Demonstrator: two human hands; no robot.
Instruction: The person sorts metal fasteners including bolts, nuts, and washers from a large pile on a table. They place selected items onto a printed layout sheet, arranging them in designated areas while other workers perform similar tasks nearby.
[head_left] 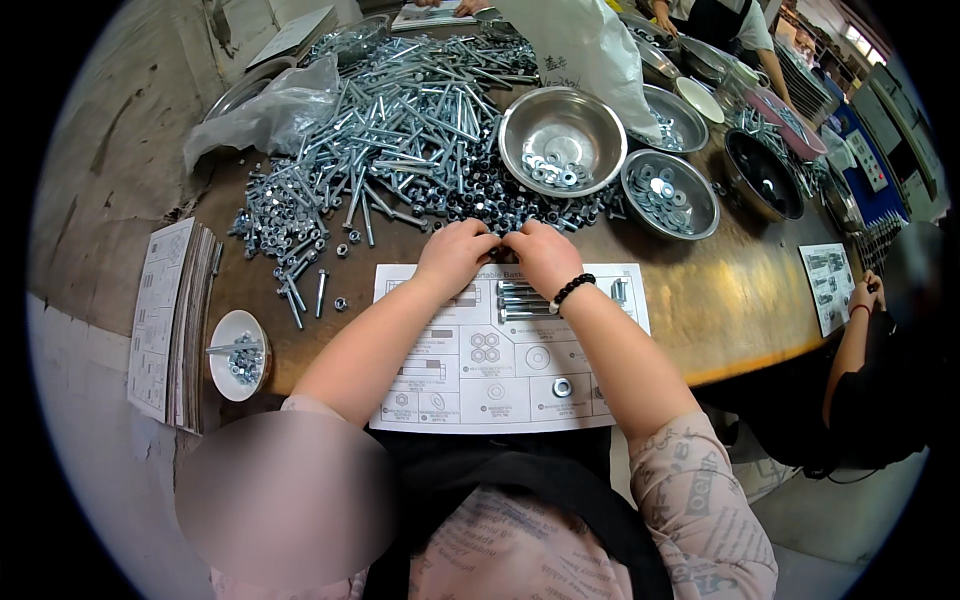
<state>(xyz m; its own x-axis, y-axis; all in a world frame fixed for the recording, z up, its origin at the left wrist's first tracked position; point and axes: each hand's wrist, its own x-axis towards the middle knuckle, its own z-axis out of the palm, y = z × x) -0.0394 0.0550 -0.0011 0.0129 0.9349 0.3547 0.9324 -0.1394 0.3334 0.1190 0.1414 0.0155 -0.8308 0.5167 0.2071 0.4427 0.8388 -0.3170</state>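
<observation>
My left hand (456, 258) and my right hand (545, 260) meet at the near edge of a heap of black nuts (470, 200). Both have their fingers curled in, and what the fingertips hold is hidden. Below them lies a white sheet (520, 410) printed with part drawings. Several silvery bolts (520, 303) lie side by side on the sheet, partly behind my right wrist. One flat washer (561, 387) rests lower down on it. A black bead bracelet (574, 288) circles my right wrist.
Long bolts (430, 110) are heaped behind, with silvery nuts (285, 205) at left. Steel bowls of washers (669, 195) and a black bowl (763, 176) stand right. A white dish (240, 316) and stacked sheets (165, 320) are at left. A co-worker's hand (866, 292) is at right.
</observation>
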